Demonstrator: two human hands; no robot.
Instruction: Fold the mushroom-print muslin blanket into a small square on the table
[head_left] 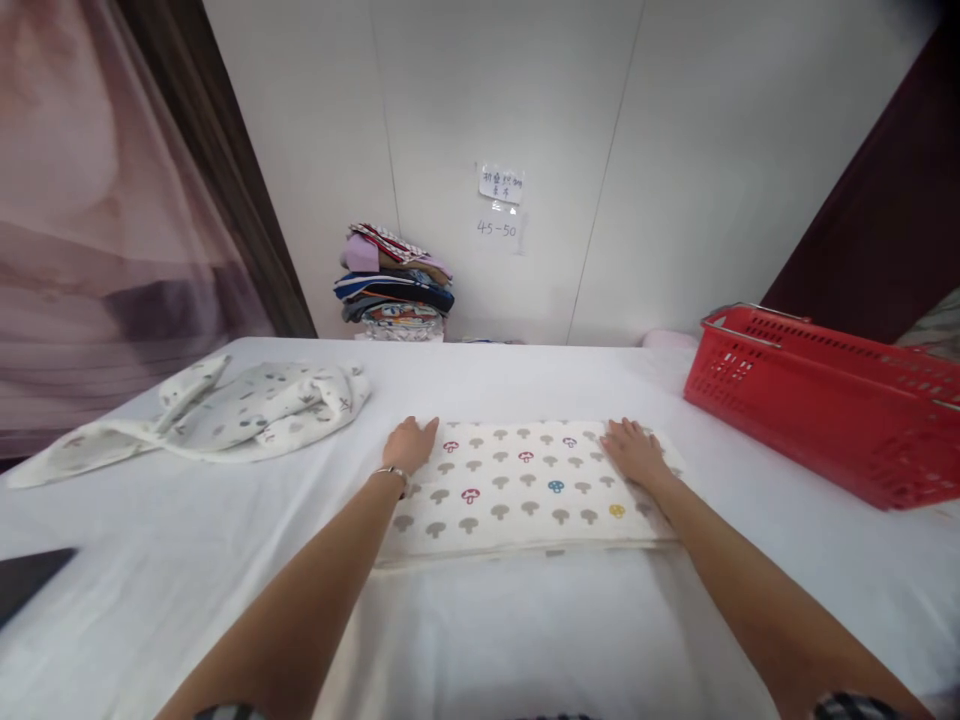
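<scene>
A folded cream cloth (517, 490) printed with small mushrooms lies flat on the white table (480, 620) in front of me. My left hand (409, 443) rests palm down on the cloth's far left corner, fingers together and stretched flat; a thin bracelet circles that wrist. My right hand (634, 451) lies flat on the far right part of the cloth, fingers extended. Neither hand holds anything.
A crumpled white patterned garment (225, 410) lies at the left. A red plastic basket (817, 400) stands at the right. A stack of folded clothes (394, 285) sits against the back wall, below a paper note (501, 185). A dark object (30, 580) shows at the left edge.
</scene>
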